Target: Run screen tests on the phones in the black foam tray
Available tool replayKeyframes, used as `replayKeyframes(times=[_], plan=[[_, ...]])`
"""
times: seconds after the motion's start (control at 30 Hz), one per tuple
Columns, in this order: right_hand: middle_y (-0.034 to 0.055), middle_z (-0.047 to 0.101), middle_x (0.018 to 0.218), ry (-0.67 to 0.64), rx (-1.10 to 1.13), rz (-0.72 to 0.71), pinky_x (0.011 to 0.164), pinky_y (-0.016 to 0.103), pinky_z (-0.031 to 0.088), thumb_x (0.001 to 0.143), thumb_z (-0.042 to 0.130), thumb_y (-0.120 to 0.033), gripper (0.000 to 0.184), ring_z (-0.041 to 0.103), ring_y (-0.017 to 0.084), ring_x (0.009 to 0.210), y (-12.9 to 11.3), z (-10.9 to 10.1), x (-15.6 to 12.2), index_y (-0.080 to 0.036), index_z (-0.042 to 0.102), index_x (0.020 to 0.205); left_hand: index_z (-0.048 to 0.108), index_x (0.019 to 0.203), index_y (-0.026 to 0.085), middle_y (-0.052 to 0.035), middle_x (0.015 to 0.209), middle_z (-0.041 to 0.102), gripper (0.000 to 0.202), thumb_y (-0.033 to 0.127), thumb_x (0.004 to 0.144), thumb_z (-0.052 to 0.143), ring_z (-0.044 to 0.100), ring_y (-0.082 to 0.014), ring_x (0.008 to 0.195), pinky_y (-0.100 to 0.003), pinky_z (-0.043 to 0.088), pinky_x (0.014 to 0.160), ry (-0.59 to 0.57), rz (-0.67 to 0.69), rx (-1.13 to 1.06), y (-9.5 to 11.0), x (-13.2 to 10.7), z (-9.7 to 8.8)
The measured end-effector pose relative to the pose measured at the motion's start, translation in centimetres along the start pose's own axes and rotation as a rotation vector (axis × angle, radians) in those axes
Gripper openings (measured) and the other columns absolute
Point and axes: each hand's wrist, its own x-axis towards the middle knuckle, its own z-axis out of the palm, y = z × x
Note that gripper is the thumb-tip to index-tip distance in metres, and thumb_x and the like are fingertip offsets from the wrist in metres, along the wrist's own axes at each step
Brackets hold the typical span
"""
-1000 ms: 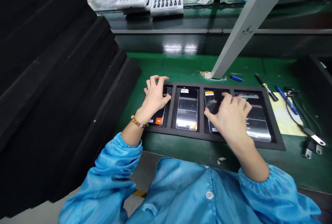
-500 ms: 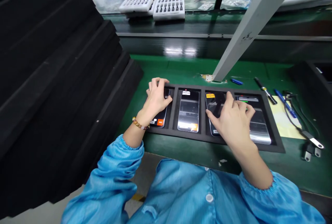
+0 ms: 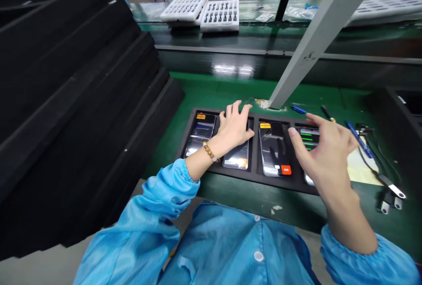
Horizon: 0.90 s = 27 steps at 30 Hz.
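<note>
Grn bench (image 3: 204, 93): L hand (image 3: 233, 127) spread o/ phone (image 3: 236, 157).

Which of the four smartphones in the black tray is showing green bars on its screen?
The rightmost smartphone, partly hidden by the right hand; the other three show no visible green bars.

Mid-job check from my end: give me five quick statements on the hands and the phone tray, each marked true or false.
1. The black tray holds four phones in separate compartments. True.
2. The left hand partly hides the second phone from the left. True.
3. The beaded bracelet is on the right wrist. False: the beaded bracelet is on the left wrist.
4. The third phone is covered by the right hand. False: the third phone shows uncovered; the right hand partly hides the fourth phone.
5. The cable plugs lie left of the tray. False: they lie to its right.
</note>
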Motion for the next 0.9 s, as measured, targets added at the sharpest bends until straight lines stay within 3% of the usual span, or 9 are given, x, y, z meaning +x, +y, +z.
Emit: replayKeyframes(times=[0.27,0.4,0.5,0.73,0.9], plan=[[0.0141,0.077,0.134,0.111,0.030,0.076,0.120,0.054,0.031,0.101,0.057,-0.058,0.051,0.057,0.037,0.141,7.7,-0.7,2.4,-0.024,0.069,0.139,0.053,0.146,0.022,-0.0261,0.164,0.043,0.062,0.020,0.087,0.073,0.039,-0.0513,0.152,-0.086,0.047,0.107,-0.054,-0.050,0.045,0.1,0.2,0.5],[0.0139,0.078,0.131,0.138,0.069,0.109,0.119,0.053,0.030,0.102,0.055,-0.058,0.048,0.056,0.036,0.140,10.3,0.2,2.7,-0.026,0.069,0.135,0.049,0.152,0.024,-0.0221,0.153,0.049,0.071,0.012,0.085,0.069,0.044,-0.0480,0.146,-0.085,0.046,0.110,-0.011,-0.070,0.008,0.0,0.3,1.2],[0.0134,0.078,0.132,0.116,0.108,0.124,0.120,0.052,0.031,0.103,0.055,-0.058,0.048,0.056,0.035,0.141,11.0,0.2,2.3,-0.026,0.070,0.136,0.044,0.156,0.025,-0.0206,0.154,0.047,0.078,0.011,0.084,0.069,0.044,-0.0462,0.145,-0.080,0.046,0.114,0.018,-0.070,-0.021,-0.1,0.1,1.3],[0.0135,0.079,0.132,0.085,0.134,0.187,0.123,0.052,0.030,0.100,0.055,-0.058,0.053,0.056,0.035,0.141,11.1,-0.3,2.4,-0.024,0.071,0.137,0.046,0.152,0.026,-0.0182,0.153,0.046,0.071,0.014,0.086,0.071,0.047,-0.0411,0.144,-0.069,0.048,0.116,0.017,-0.005,-0.016,-0.4,-0.1,1.1],[0.0133,0.077,0.136,0.035,0.143,0.153,0.121,0.051,0.038,0.101,0.055,-0.054,0.048,0.059,0.034,0.140,11.2,-0.7,1.4,-0.027,0.071,0.137,0.048,0.154,0.029,-0.0156,0.160,0.051,0.067,0.043,0.095,0.078,0.044,-0.0373,0.156,-0.062,0.039,0.131,0.173,0.050,-0.087,-2.7,-2.3,-2.1]])
